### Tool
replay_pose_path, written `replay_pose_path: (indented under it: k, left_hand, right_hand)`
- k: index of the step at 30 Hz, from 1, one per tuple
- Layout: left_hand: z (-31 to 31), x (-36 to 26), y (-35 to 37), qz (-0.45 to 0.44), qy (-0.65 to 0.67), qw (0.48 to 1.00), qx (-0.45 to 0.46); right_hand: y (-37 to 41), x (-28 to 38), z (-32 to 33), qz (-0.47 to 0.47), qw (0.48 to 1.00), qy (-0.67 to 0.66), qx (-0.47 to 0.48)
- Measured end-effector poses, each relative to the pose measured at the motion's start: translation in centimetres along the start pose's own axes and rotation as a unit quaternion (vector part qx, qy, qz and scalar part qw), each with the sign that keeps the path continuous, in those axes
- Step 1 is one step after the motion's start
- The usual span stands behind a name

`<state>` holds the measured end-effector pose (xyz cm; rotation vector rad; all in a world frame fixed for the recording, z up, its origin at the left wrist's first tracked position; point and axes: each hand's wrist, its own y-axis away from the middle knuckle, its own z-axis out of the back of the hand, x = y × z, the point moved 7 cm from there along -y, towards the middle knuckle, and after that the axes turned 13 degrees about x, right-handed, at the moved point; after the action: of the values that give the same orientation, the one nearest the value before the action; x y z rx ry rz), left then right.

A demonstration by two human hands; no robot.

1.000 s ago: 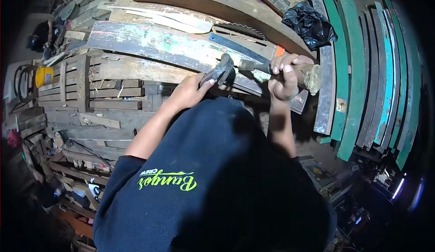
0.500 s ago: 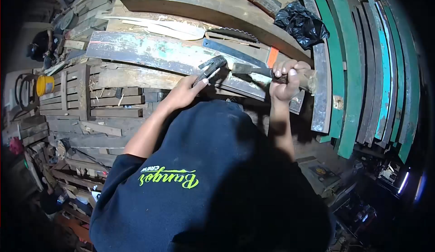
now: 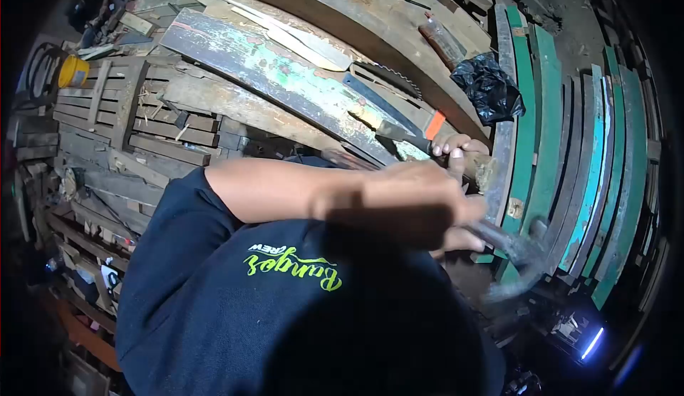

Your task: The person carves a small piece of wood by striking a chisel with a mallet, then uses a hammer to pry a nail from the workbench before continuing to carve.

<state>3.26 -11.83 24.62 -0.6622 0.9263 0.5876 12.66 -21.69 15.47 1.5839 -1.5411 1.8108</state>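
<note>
My left forearm crosses in front of my chest, and my left hand (image 3: 424,193) is closed around a hammer (image 3: 524,250). The hammer's head is smeared by motion, out to the right, apart from the chisel. Behind it, my right hand (image 3: 456,145) grips the handle of a chisel (image 3: 399,136), partly hidden by my left hand. The chisel's blade lies low and slanted over a plank with worn, flaking paint (image 3: 285,75), its tip at a pale patch of wood. Just beyond the blade lies a handsaw (image 3: 385,100) with an orange piece by its end.
A thick curved beam (image 3: 356,33) lies behind the plank. At its right are a black plastic bag (image 3: 488,86) and a bottle (image 3: 443,42). Green-painted boards (image 3: 548,125) stand along the right. Slatted timber and a yellow bucket (image 3: 73,72) are at the left.
My left hand has swung the hammer from beside the chisel blade far to the right, across my body. My right hand stays on the chisel. The view has turned slightly.
</note>
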Motion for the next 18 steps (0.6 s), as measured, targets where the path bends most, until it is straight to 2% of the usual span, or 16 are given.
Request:
replay_pose_path:
  k: [1,3,4,5,7,8,11,12,13,15,16,17,18]
  left_hand:
    - [-0.4,1.4,-0.1,-0.003,0.001,1.0,0.001]
    - [-1.4,5.7,0.1,0.091,-0.02,0.996,-0.012]
    - [-0.9,5.3,0.4,0.054,-0.033,0.997,-0.053]
    - [-0.9,5.3,0.5,0.055,-0.032,0.997,-0.052]
    - [-0.1,2.9,0.7,-0.045,-0.039,0.995,-0.077]
    - [0.2,1.5,0.8,-0.042,-0.05,0.997,-0.049]
    - [0.3,1.2,1.1,-0.03,-0.03,0.997,-0.061]
    - [-0.6,3.3,1.3,-0.095,-0.02,0.992,-0.079]
    - [-0.7,4.1,1.1,-0.097,-0.021,0.992,-0.077]
    - [-0.8,6.8,1.0,0.045,-0.082,0.989,-0.11]
    - [-0.7,6.3,0.7,0.075,-0.041,0.993,-0.082]
    - [-0.3,5.5,0.7,0.072,-0.043,0.993,-0.081]
    - [-0.4,4.3,0.9,0.036,-0.048,0.995,-0.08]
  right_hand:
    - [0.1,0.0,0.0,0.0,1.0,0.003,-0.002]
    - [0.5,-0.2,-0.6,0.0,1.0,0.004,-0.002]
    - [0.7,-0.3,-0.7,0.002,1.0,0.001,-0.003]
    - [0.7,-0.2,-0.7,0.001,1.0,-0.003,-0.004]
    - [0.6,0.2,-0.6,0.001,1.0,-0.008,-0.006]
    - [0.5,0.2,-0.6,0.0,1.0,-0.009,-0.006]
    - [0.7,0.7,-1.1,-0.008,1.0,-0.004,-0.002]
    - [0.8,0.7,-1.3,-0.008,1.0,0.001,-0.001]
    - [0.9,0.6,-1.3,-0.008,1.0,0.008,-0.002]
    - [1.2,0.0,-0.8,-0.008,1.0,-0.02,0.0]
    - [0.8,-1.1,0.2,-0.002,0.986,-0.162,0.027]
    - [1.8,0.3,-2.1,-0.143,0.918,-0.259,-0.263]
    - [0.0,0.8,-2.0,-0.059,0.986,-0.109,-0.11]
